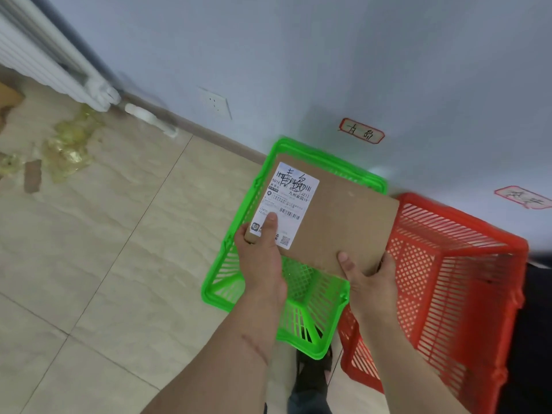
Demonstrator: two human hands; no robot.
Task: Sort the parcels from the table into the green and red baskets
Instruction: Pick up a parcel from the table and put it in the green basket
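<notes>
Brown cardboard parcel [334, 216] held flat at centre frame, directly above the green basket [239, 258], far right corner reaching over the rim of the red basket [460, 234]. White shipping label [288, 201] on the parcel's left half, handwritten characters across its top, barcode lower down. Left hand [263, 252] gripping the near left corner, thumb pressed on the label, fingers hidden under the board. Right hand [367, 273] gripping the near right edge, thumb on top, fingers curled beneath.

Both baskets side by side on the tiled floor [104, 249] against the pale wall [328, 55], green toward centre, red toward lower right. 2 small red-bordered paper signs on the wall: 1 sign [361, 131] above the green basket, another sign [522, 197] above the red, writing too blurred to read with confidence.

Progress, judged from this view: visible mesh floor of the green basket bare, though much of it hidden by the parcel; visible interior of the red basket also bare. Likely an early parcel, then, not yet released. Table out of view, so count of parcels left impossible to tell. Probable destination green, given the parcel's position, but not certain.

White radiator [44, 55] at upper left, yellowish crumpled scraps [71, 144] on the floor below it.
</notes>
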